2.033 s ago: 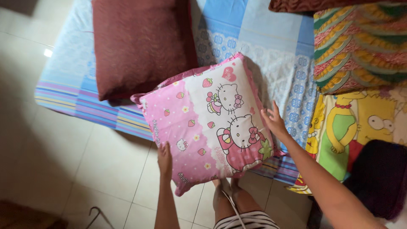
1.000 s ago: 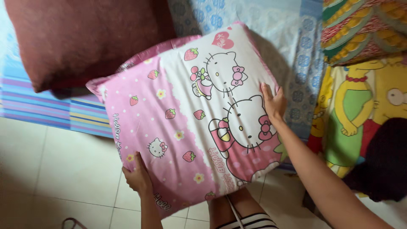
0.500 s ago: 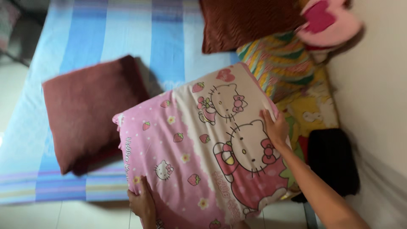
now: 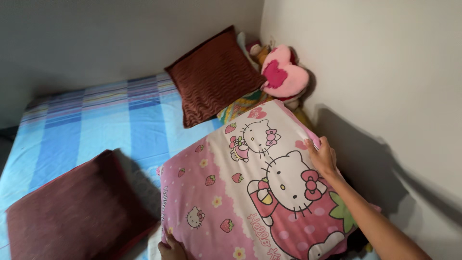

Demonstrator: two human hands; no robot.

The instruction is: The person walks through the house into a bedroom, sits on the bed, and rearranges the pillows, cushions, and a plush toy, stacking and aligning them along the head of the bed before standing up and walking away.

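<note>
A big pink and white pillow [image 4: 240,192] printed with cartoon cats and strawberries is lifted over the bed, between both my hands. My right hand [image 4: 323,156] grips its right edge near the wall. My left hand [image 4: 171,249] holds its lower left corner at the bottom of the view, mostly hidden by the pillow.
The bed [image 4: 96,125] has a blue striped sheet. A dark red cushion [image 4: 72,212] lies at its near left; another dark red cushion [image 4: 214,74] leans in the far corner beside a pink heart-shaped plush [image 4: 284,74] and a colourful striped pillow [image 4: 240,107]. White walls [image 4: 375,72] close in on the right.
The view has tilted up from the floor and bed edge to the far corner. Both hands have raised the pink pillow and carried it toward the wall side of the bed.
</note>
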